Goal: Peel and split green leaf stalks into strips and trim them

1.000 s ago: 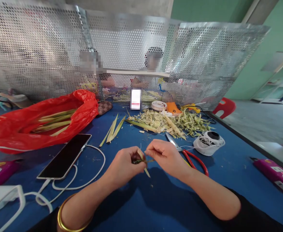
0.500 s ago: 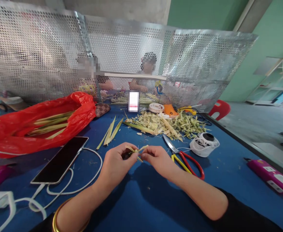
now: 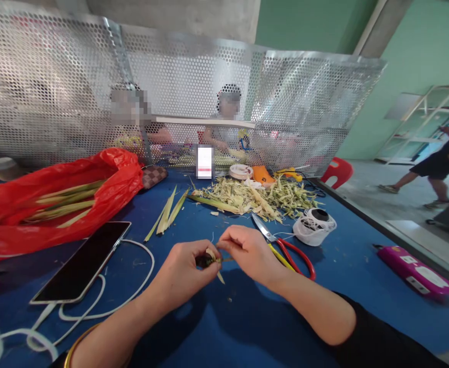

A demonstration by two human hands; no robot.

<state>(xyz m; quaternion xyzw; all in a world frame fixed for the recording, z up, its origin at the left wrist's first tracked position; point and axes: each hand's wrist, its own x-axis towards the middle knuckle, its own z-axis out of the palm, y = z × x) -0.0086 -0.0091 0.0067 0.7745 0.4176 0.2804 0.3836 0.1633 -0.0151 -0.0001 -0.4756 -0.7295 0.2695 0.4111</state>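
My left hand [image 3: 186, 271] is closed around a small folded bundle of leaf strips [image 3: 209, 256], pale and green, with a dark patch showing inside the grip. One pale strip end pokes out below the fingertips. Just to the right, my right hand [image 3: 247, 253] pinches with thumb and forefinger close to the bundle; what lies between those fingertips is too small to make out. Scissors [image 3: 301, 259] with red and yellow handles lie beyond the right wrist, blades pointing away. Beside them stands a spool of white thread [image 3: 312, 235], its loose end trailing toward the scissors.
Leaf scraps [image 3: 247, 197] heap behind my hands, near loose leaf strips [image 3: 166, 217]. At left are a red plastic bag [image 3: 117, 163] of leaves and a phone [image 3: 82, 260] with a white cable. A purple device [image 3: 416, 271] lies right. A perforated metal screen [image 3: 186, 76] stands behind.
My right fingers have risen off the pale strip end they pinched at the bundle. My left hand has rotated slightly, keeping the bundle. The view has shifted right, and a walking person appears at right.
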